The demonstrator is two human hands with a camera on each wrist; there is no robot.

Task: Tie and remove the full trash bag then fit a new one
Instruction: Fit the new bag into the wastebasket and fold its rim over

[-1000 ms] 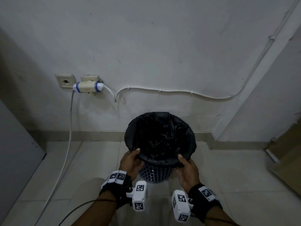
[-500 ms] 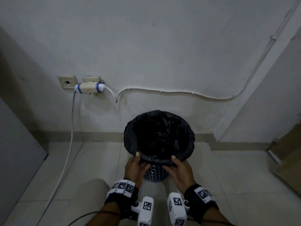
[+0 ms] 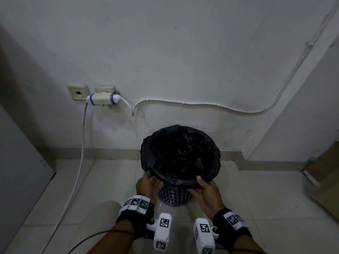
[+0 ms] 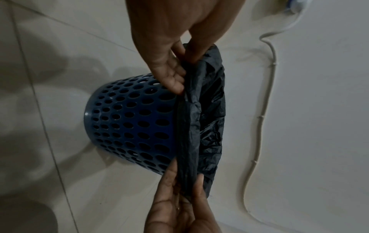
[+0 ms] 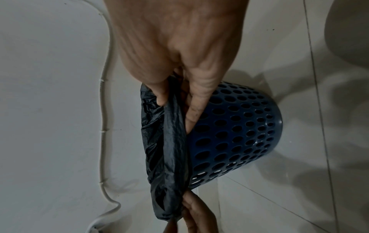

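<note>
A blue perforated bin (image 3: pixel 174 197) stands on the tiled floor by the wall, lined with a black trash bag (image 3: pixel 180 153) folded over its rim. My left hand (image 3: pixel 149 182) pinches the bag's folded edge at the near left of the rim. My right hand (image 3: pixel 202 186) pinches the same edge at the near right. In the left wrist view, the left hand (image 4: pixel 182 63) has thumb and fingers closed on the bag (image 4: pixel 201 118) above the bin (image 4: pixel 135 123). The right wrist view shows my right hand (image 5: pixel 173 100) gripping the bag (image 5: pixel 165 149) beside the bin (image 5: pixel 235 134).
Wall sockets with a plugged adapter (image 3: pixel 102 100) sit left of the bin. A white cable (image 3: pixel 201 104) runs clipped along the wall, and another cable (image 3: pixel 80 162) drops to the floor. A grey panel (image 3: pixel 18 171) stands at left, and a brown board (image 3: pixel 326 178) at right.
Both hands stayed on the bag's near edge. They drew closer together along the rim, then spread slightly, and their fingers now pinch the folded plastic.
</note>
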